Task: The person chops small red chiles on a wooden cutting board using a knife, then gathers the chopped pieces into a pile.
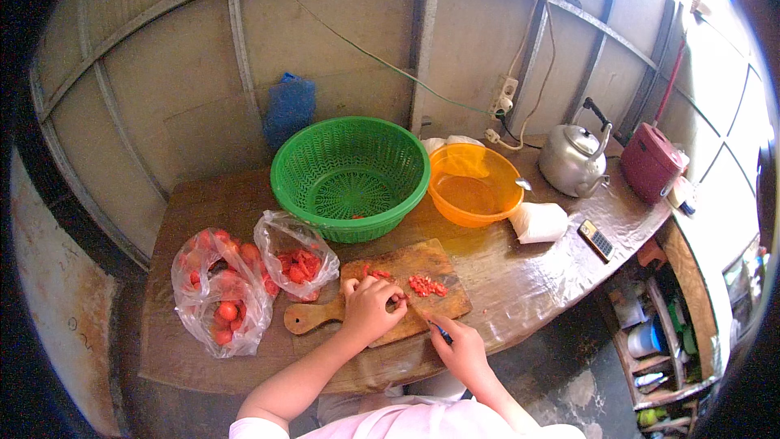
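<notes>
A wooden cutting board with a handle lies aslant on the table before me. On its left half, my left hand rests with curled fingers, pressing a small red tomato piece at the fingertips; most of that piece is hidden. My right hand grips a knife by its blue and black handle, the blade pointing towards my left fingertips. Diced tomato forms a small heap on the right half of the board. More cut strips lie just beyond my left hand.
Left of the board are a clear plastic bag of whole tomatoes and an open bag of cut tomatoes. Behind stand a green plastic basket and an orange basin. Further right are a white packet, a remote control and a metal kettle.
</notes>
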Action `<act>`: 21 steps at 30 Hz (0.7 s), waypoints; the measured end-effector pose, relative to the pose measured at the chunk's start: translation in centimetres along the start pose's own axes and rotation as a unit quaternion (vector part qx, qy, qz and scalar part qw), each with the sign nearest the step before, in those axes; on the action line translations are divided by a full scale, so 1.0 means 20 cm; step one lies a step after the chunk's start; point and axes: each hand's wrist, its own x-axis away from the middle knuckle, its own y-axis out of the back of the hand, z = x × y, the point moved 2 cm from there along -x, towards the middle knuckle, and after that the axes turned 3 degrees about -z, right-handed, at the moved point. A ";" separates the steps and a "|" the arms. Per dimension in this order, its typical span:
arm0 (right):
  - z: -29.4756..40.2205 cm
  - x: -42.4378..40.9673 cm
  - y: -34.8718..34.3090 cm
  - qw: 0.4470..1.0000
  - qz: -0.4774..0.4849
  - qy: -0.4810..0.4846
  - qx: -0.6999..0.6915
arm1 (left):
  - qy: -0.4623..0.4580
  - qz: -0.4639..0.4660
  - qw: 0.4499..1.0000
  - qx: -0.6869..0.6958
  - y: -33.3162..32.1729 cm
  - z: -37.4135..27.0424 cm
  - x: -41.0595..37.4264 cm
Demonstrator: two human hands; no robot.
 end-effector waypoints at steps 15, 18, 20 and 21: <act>-0.05 0.05 0.04 0.999 0.011 -0.031 -0.012 | 0.020 0.012 1.000 -0.020 -0.01 0.01 0.01; -0.06 0.05 0.05 0.997 0.029 -0.068 -0.022 | 0.013 0.028 0.999 -0.020 -0.01 0.02 0.01; -0.10 0.06 0.04 0.997 0.015 -0.058 -0.038 | 0.004 0.028 0.999 -0.017 -0.01 0.01 0.00; -0.10 0.05 0.03 0.998 0.001 -0.047 -0.048 | 0.000 0.028 0.999 -0.017 -0.01 0.01 0.00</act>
